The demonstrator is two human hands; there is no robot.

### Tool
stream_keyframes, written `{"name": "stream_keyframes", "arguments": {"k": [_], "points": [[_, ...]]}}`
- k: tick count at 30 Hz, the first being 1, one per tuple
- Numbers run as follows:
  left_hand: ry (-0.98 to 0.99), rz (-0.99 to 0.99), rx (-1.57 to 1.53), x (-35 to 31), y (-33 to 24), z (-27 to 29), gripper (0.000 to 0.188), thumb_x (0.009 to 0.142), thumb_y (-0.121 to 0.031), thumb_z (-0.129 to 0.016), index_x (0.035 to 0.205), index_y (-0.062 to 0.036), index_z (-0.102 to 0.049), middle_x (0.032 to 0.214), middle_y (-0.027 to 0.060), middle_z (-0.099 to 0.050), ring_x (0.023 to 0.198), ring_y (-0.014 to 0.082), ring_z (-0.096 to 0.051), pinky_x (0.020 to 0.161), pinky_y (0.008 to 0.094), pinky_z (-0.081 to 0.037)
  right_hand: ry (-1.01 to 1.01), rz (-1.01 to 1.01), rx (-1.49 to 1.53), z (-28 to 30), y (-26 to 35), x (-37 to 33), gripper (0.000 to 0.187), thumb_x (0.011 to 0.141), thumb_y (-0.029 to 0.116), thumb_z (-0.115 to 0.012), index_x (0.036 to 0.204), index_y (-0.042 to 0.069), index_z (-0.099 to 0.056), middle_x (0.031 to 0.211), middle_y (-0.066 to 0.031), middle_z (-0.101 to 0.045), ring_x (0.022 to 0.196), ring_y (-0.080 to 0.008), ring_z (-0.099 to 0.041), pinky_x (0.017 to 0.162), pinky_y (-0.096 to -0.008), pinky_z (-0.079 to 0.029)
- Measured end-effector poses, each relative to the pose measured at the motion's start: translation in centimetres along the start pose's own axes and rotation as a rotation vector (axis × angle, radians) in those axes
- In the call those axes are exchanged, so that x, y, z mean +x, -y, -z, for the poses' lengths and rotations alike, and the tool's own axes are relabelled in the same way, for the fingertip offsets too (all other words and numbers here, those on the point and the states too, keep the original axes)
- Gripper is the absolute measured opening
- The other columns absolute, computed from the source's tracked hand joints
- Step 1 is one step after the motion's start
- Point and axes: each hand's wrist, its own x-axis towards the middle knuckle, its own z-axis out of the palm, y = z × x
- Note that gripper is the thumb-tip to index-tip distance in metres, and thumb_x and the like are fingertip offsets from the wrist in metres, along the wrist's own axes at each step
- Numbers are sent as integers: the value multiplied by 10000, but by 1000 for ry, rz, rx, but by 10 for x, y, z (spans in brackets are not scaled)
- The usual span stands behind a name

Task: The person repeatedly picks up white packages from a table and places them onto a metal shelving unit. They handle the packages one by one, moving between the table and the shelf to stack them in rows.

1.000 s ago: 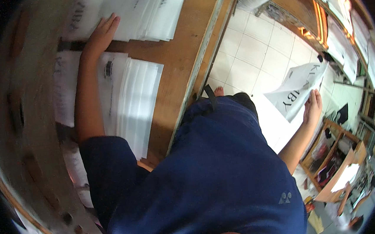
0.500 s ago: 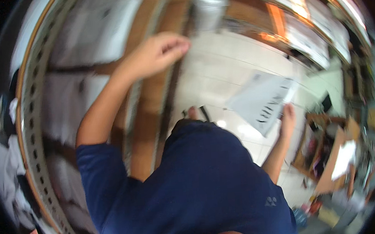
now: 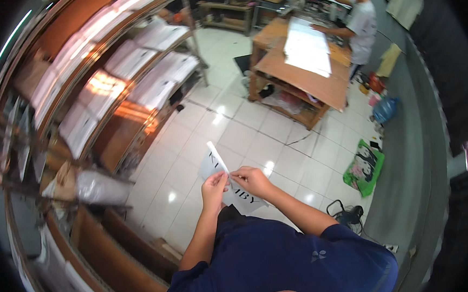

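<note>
In front of my waist is a thin pale sheet [image 3: 208, 163] with large dark lettering; its material is hard to tell. One edge of it stands up like a narrow white fold. My left hand [image 3: 213, 192] is closed on this sheet near its middle, thumb on top. Right beside it, my right hand [image 3: 251, 181] pinches the same sheet, fingertips almost meeting the left ones. Both hands cover part of the lettering, and the lower corner of the sheet hangs below my right hand.
Shelving [image 3: 132, 85] with stacked pale sheets fills the left, a plastic-wrapped bundle [image 3: 102, 189] at its near end. Ahead stands a wooden table [image 3: 311, 86] with white sheets, where another person [image 3: 361, 26] works. A green bag [image 3: 365, 168] and a black fan [image 3: 350, 214] lie right.
My view has swung right, from the near shelves toward the table. My left hand, empty before, has come down and taken hold of the sheet that my right hand carried.
</note>
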Motion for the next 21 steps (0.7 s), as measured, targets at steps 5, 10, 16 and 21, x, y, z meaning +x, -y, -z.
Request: {"name": "stream_keyframes", "arguments": {"k": [5,10,16,21], "points": [[145,113,-48,70,16,-65,313,881,-212,-662,1080,23,-608,910,52,-664,761,103,-620,606,228,-475,-59,-93,-38,57,-51,29,150,835,129,-646,941,38,-701,855,-136,-670,734,-283,-636,677,-340,-515],[284,119,66,156,7,-133,211,880,-209,-653,956,-12,-647,822,30,-645,753,98,-601,621,225,-465,-54,-249,0,125,-103,90,240,845,199,-642,1028,47,-674,898,-141,-678,776,-265,-651,714,-335,-520],[182,-201,365,299,45,-181,196,868,-154,-637,868,41,-654,696,33,-643,653,86,-593,588,234,-461,-41,-491,-60,230,-171,150,420,856,375,-635,1125,52,-631,1004,-112,-683,849,-223,-646,757,-347,-517],[115,147,207,388,68,-201,315,956,-194,-518,1139,59,-473,882,103,-615,683,177,-662,548,259,-518,-12,-957,-345,305,-354,40,517,869,476,-537,1152,50,-612,1100,-180,-648,1058,-343,-599,910,-410,-470]]}}
